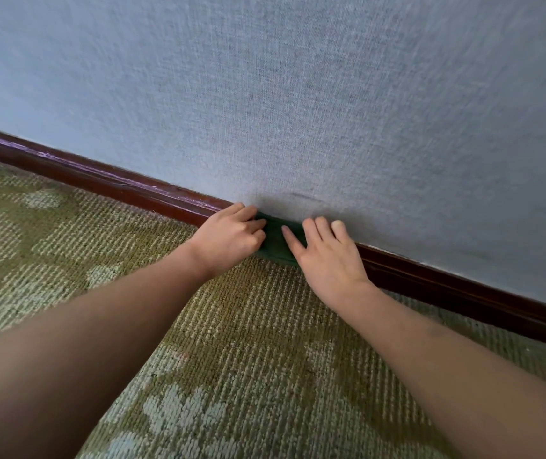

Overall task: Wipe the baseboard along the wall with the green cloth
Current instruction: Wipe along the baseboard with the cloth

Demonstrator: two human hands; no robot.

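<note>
Grey-blue textured wall (298,94) above, olive patterned carpet (248,326) below, dark-brown baseboard (116,187) btwn them. L hand (231,233), fingers curled, grips left end of green cloth (276,240); R hand (327,256) presses its right end w/ straight fingers. Cloth lies against baseboard, at carpet's far edge.

We see wall (298,94): grey-blue, woven texture | our floor: carpet (231,326), olive loop pile, pale patches | light: soft, even

The baseboard (99,178) is shining like dark, smooth wood. The wall (298,94) is looking dull and woven (like cloth). The carpet (248,326) is looking rough and bumpy.
</note>
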